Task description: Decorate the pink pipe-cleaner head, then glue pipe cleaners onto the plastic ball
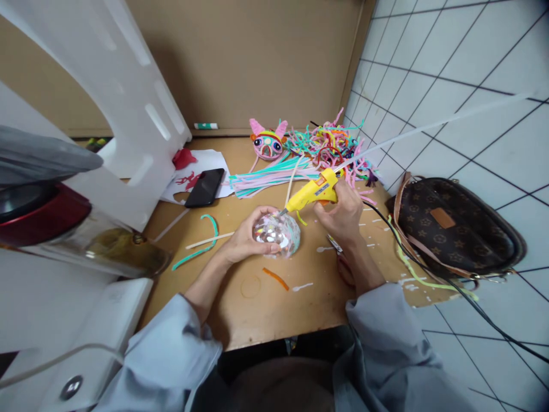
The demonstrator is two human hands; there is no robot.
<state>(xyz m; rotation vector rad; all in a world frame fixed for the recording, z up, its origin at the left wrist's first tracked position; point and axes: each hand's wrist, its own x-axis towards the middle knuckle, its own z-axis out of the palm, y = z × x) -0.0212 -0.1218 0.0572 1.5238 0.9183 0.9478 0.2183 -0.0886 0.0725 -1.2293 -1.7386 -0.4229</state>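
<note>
My left hand is closed round a small round craft piece covered in shiny sequins and pastel pipe cleaner, holding it on the wooden tabletop. My right hand grips a yellow hot glue gun, whose nozzle touches the top of the craft piece. A long glue stick juts from the back of the gun toward the upper right. The gun's black cord runs off to the right.
A heap of coloured pipe cleaners and a finished pipe-cleaner animal face lie at the back. A black phone rests on paper at left. A brown patterned bag sits right. White plastic furniture stands at left.
</note>
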